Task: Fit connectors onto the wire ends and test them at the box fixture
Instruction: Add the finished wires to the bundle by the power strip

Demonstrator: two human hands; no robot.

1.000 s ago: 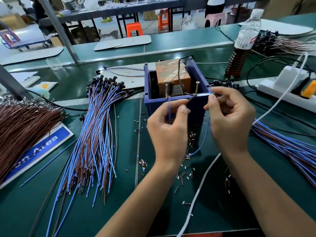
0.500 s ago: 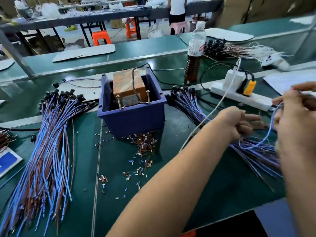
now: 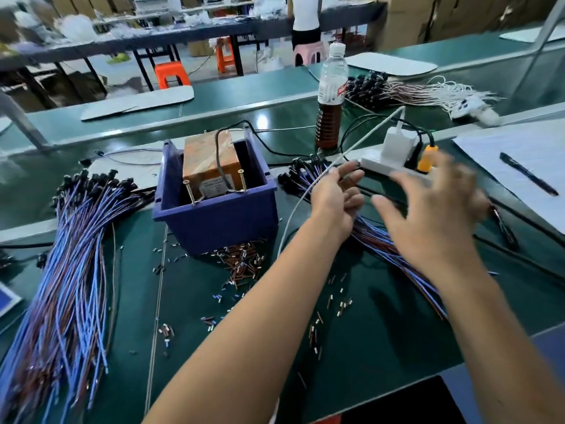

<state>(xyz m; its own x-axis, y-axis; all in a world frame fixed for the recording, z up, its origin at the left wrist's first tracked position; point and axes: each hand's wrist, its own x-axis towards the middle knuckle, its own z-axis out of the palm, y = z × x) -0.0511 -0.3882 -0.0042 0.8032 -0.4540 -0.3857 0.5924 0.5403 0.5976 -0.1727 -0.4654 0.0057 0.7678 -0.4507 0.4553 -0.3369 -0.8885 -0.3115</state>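
Right of the blue box fixture (image 3: 214, 215), the left hand (image 3: 334, 200) hovers over a bundle of blue and brown wires (image 3: 394, 249), its fingers loosely spread and gripping nothing that can be made out. Beside it the right hand (image 3: 428, 215) is blurred, fingers fanned wide above the same bundle. These wires run with their long axis from the near right up toward the far left, black connector ends (image 3: 301, 172) pointing at the fixture's right wall. Inside the fixture sits an orange block (image 3: 211, 160) with two upright screws (image 3: 241, 180). A second wire bundle (image 3: 70, 264) lies left of the fixture, connectors pointing away. Loose sleeves (image 3: 244, 261) litter the green mat (image 3: 367, 332).
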